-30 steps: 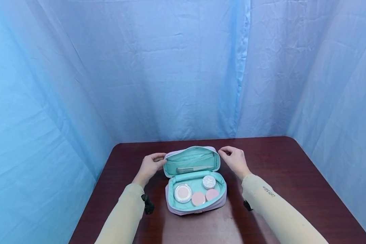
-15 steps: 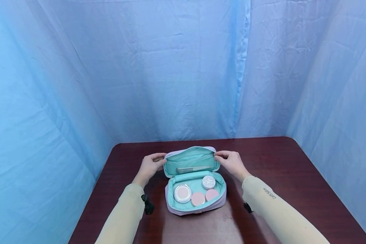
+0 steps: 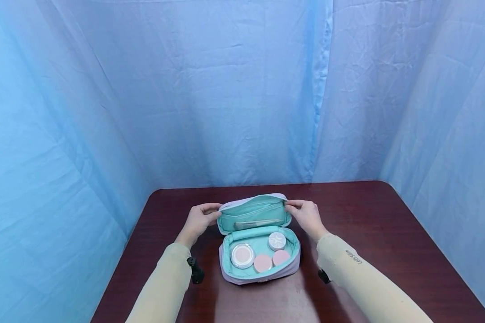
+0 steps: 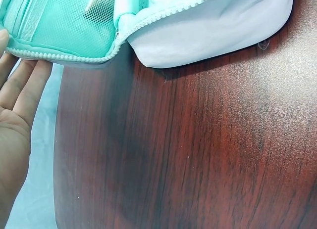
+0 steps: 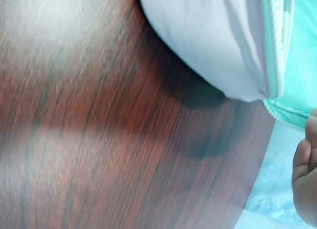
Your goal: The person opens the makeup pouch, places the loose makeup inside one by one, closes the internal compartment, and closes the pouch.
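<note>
A lilac makeup bag (image 3: 258, 281) with a mint lining lies unzipped on the table, its lid (image 3: 252, 220) tilted up at the back. My left hand (image 3: 198, 220) holds the lid's left edge, thumb inside and fingers (image 4: 33, 85) behind. At the lid's upper right edge, the right hand (image 3: 307, 217) pinches the rim by the zipper; whether a zipper pull is between its fingertips is too small to tell. A brush (image 3: 256, 224) sits in the lid's mesh pocket. The base contains a round compact (image 3: 242, 255), two pink round containers (image 3: 262, 263) and a white star-patterned jar (image 3: 276, 241).
The dark reddish wooden table (image 3: 368, 251) extends on both sides of the bag. Blue cloth curtains (image 3: 242, 98) hang behind it and along both sides. Black straps (image 3: 196, 270) circle the wrists over pale sleeves (image 3: 161, 282).
My right hand has come left and slightly down from beside the lid's right corner onto its edge. The left hand has kept its hold, and the bag has barely moved.
</note>
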Motion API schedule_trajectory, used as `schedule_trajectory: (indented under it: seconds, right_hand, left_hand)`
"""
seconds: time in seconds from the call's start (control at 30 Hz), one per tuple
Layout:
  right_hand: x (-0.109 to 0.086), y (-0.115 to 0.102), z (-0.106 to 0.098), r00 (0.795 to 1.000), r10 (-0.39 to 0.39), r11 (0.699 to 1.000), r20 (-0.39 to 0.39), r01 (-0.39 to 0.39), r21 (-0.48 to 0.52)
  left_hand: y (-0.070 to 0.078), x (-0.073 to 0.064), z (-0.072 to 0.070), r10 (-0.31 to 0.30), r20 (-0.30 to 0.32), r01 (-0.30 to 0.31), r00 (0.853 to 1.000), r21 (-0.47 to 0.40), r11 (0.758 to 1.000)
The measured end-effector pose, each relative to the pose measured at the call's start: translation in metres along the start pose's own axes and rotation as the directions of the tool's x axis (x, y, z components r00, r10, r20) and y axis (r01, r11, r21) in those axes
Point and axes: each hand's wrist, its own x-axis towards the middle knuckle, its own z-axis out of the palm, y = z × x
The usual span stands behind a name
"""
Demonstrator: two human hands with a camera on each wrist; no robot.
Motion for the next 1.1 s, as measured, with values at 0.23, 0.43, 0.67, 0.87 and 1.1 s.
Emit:
schedule_trajectory:
  seconds: [0.23,0.43,0.67,0.87,1.1]
  right_hand:
    - [0.001,-0.004,0.004,0.991,0.132,0.977,0.0,-0.13,0.172]
    - [0.002,-0.008,0.006,0.977,0.211,0.932,-0.004,-0.2,0.302]
    - [0.0,-0.015,0.008,0.968,0.248,0.909,-0.025,-0.224,0.351]
    - [0.0,-0.017,0.011,0.959,0.282,0.884,-0.024,-0.25,0.396]
    - [0.001,-0.018,0.016,0.951,0.309,0.878,-0.024,-0.275,0.391]
  left_hand:
    - [0.001,0.0,0.001,0.007,0.02,-0.008,1.0,0.005,1.0]
    - [0.002,-0.001,0.001,-0.009,0.043,0.009,0.999,-0.011,1.0]
    - [0.004,-0.002,-0.001,-0.008,0.074,0.008,0.997,-0.007,1.0]
    - [0.006,-0.003,-0.001,-0.004,0.105,0.005,0.994,-0.003,1.0]
    - [0.007,-0.004,0.0,-0.015,0.126,0.015,0.992,0.0,1.0]
